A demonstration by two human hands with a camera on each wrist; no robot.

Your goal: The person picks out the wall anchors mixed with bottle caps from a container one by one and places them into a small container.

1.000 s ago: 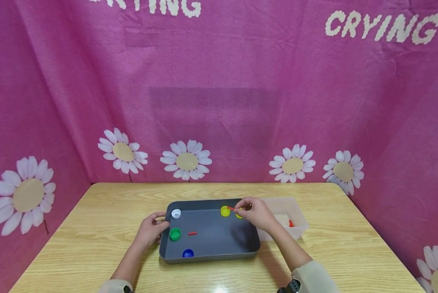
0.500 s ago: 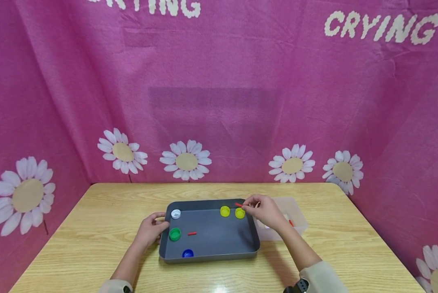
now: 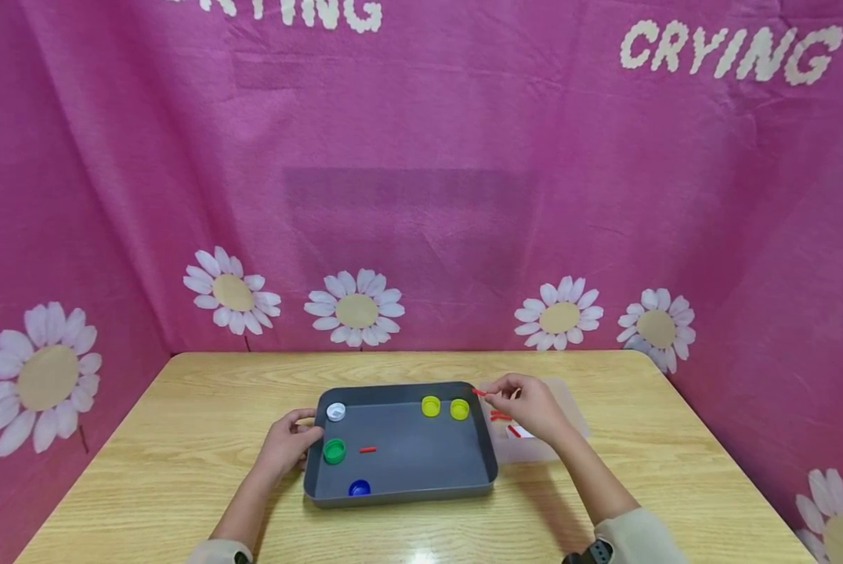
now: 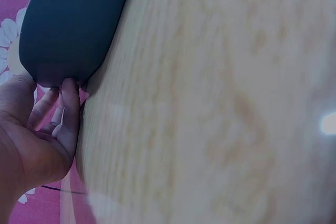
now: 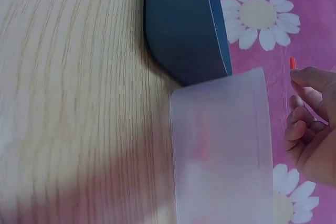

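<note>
A dark grey tray lies on the table, and my left hand holds its left end, thumb at the rim and fingers against the outside. The left wrist view shows that hand at the end wall of the tray. My right hand pinches a short red stick above the tray's far right corner. In the right wrist view the red stick sticks out past the thumb and finger. Another red stick lies on the tray floor.
In the tray are a white cap, a green cap, a blue cap and two yellow caps. A translucent box with several red sticks stands against the tray's right end. Pink cloth hangs behind the table.
My right hand has moved right with the red stick, from above the yellow caps to the tray's right rim. More red sticks in the box now show. My left hand stays at the tray.
</note>
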